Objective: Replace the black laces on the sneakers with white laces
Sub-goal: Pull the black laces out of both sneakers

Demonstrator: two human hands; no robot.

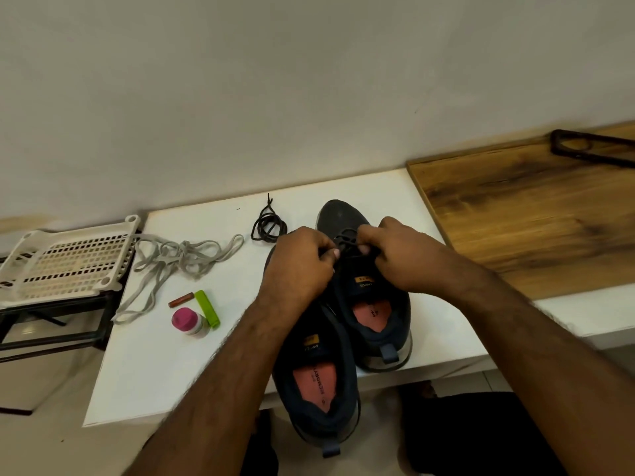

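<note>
Hands over the right sneaker (pixel 371 297) near the worktop's (pixel 165 365) front edge: left hand (pixel 299 266) and right hand (pixel 398 255) pinch its black lace (pixel 347 240); white laces (pixel 178 259) lie toward the left edge.

A white tabletop (pixel 144 365) stands against a plain pale wall (pixel 275 80). Near its left part lie three small items close together: a small bottle with a pink cap (pixel 190 322) on its side, a bright green bar-shaped object (pixel 207 308) touching the bottle, and a small reddish-brown cylinder (pixel 179 299) just beside the green object's far end. To the left of the tabletop, a white perforated plastic tray (pixel 65 261) sits on top of a black metal frame (pixel 58 334). To the right, a wooden surface (pixel 522 214) with dark grain adjoins the tabletop. A dark phone case (pixel 591 147) lies on its far right part, partly cut off by the frame edge.
</note>
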